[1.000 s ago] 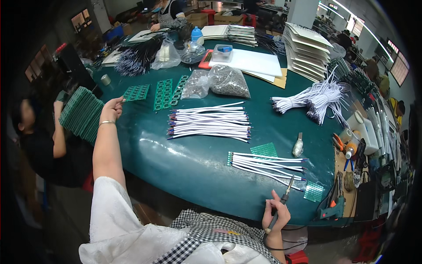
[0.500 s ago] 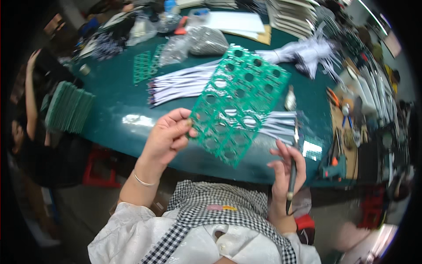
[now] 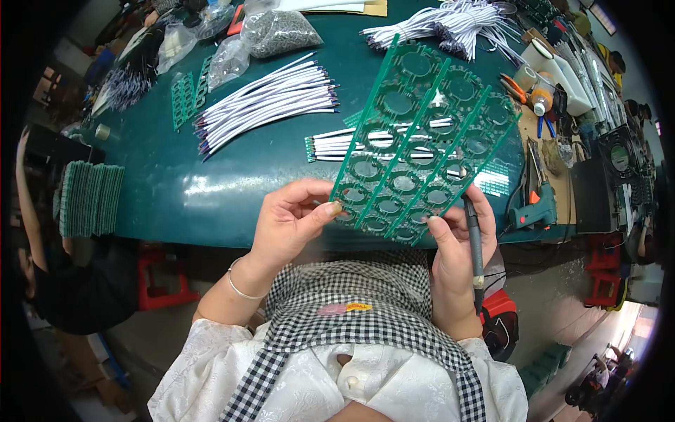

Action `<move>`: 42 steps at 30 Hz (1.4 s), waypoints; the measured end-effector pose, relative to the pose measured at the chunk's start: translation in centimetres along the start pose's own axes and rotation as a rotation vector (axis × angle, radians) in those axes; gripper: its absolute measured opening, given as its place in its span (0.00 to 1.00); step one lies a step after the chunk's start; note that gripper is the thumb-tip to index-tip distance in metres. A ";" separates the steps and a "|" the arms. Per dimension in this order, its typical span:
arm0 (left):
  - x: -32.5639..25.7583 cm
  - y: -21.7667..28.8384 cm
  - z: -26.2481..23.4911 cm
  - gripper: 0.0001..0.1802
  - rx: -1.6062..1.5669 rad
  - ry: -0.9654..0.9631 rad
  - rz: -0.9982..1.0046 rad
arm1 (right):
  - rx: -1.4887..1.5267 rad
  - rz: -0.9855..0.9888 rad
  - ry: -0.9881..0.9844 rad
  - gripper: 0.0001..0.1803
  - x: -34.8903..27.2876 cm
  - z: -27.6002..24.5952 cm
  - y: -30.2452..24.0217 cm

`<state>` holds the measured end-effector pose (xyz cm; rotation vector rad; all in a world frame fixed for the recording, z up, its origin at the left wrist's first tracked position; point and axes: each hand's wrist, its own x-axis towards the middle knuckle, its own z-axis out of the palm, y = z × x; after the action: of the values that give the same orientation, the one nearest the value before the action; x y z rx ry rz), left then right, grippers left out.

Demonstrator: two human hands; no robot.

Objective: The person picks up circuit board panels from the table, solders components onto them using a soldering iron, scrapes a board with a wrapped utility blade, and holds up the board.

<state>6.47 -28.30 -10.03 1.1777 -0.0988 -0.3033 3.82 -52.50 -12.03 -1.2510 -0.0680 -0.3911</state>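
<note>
My left hand (image 3: 292, 221) pinches the near left edge of a green circuit board panel (image 3: 404, 144), which has rows of round cutouts. The panel is tilted up above the front of the table. At its near right corner, the thumb of my right hand (image 3: 457, 257) presses on the panel. That same hand also holds a dark pen-shaped soldering iron (image 3: 474, 243), its upper part behind the panel's right edge. Behind the panel lie white wires (image 3: 330, 148) with small green boards at their left ends, partly hidden. A larger bundle of white wires (image 3: 271, 105) rests farther left.
Stacked green panels (image 3: 91, 200) stand at the table's left edge, near another person (image 3: 84, 281). A bag of small parts (image 3: 281, 33) and more white wires (image 3: 471, 28) lie at the back. On the right are a teal glue gun (image 3: 536, 209) and orange-handled pliers (image 3: 513, 88).
The panel has turned and tilted, shifting right. My right hand, earlier apart from it with the soldering iron, now grips its near right corner too. The view has shifted.
</note>
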 end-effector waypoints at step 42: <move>0.1 -2.8 -2.6 0.14 1.107 -0.044 0.957 | -0.610 -0.554 -0.268 0.19 0.3 -1.1 2.6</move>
<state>6.65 -26.98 -13.56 2.0377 -0.9256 0.6720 4.73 -52.89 -14.62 -1.8838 -0.5668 -0.7552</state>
